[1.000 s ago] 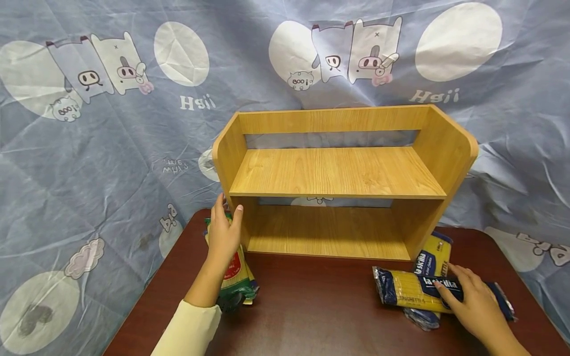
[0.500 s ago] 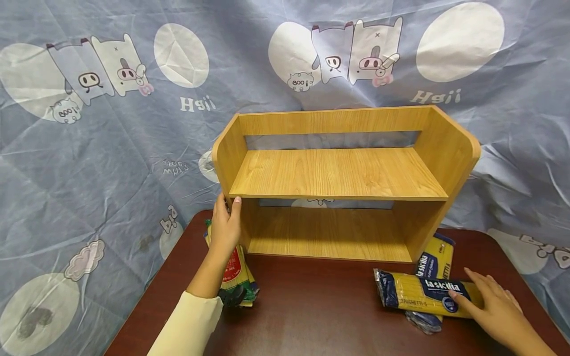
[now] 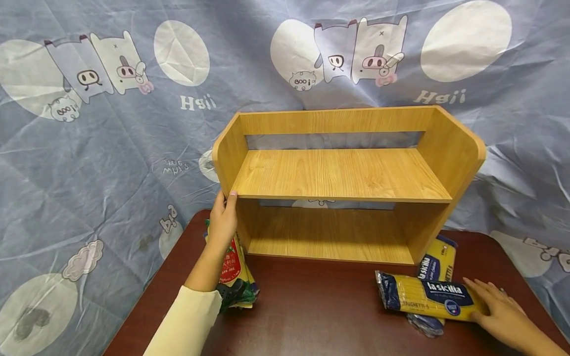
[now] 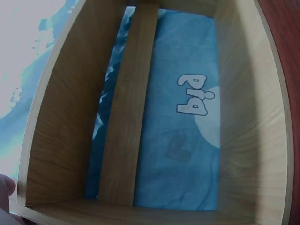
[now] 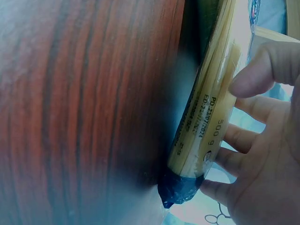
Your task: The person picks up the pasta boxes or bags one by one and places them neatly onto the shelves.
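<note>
A two-tier wooden shelf (image 3: 338, 173) stands at the back of a dark red table (image 3: 311, 316). My left hand (image 3: 224, 198) grips the front edge of its left side panel, with the thumb at the upper board's corner; the left wrist view looks into the shelf (image 4: 126, 108). Under that forearm lie spaghetti packs with a red label (image 3: 233, 269). My right hand (image 3: 485, 299) holds the right end of a yellow and blue spaghetti pack (image 3: 423, 296) lying flat. In the right wrist view the thumb (image 5: 262, 70) lies over the pack (image 5: 206, 117) and the fingers curl round its end.
A second blue and yellow spaghetti pack (image 3: 438, 259) lies partly under the held one, against the shelf's right foot. A blue cartoon-print cloth (image 3: 111, 148) hangs behind and drapes round the table. Bare tabletop (image 5: 84, 117) lies between the two hands.
My right hand has slid rightward along the yellow pack to its end. My left hand has crept up the side panel to the shelf corner.
</note>
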### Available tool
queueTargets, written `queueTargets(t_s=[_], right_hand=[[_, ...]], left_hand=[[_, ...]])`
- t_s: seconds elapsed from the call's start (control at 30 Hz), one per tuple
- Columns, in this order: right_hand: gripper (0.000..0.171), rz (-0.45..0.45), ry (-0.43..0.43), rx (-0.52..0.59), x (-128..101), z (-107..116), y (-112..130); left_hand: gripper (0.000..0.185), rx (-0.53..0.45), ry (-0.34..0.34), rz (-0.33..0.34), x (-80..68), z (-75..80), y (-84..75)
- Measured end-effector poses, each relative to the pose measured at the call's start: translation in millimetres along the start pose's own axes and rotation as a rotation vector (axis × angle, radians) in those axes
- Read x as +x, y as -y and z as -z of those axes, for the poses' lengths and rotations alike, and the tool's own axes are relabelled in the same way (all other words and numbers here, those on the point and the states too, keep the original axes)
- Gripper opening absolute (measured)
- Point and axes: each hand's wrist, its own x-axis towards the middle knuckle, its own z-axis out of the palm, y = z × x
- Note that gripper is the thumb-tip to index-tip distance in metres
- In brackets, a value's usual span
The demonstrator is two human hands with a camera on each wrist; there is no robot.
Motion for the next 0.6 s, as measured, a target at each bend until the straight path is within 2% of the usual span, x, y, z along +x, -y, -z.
queueTargets(t_s=[0.4,0.6], right_hand=[[0.076,0.014,-0.036,-0.057,-4,-1,2],[0.082,-0.078,0.043,-0.126,-8,1,5]], left_hand=[[0.067,-0.01,0.004,0.058,10.4,0.4,-1.9],[0.062,-0.022,-0.017,0.041,10.2,-0.7,-1.0]])
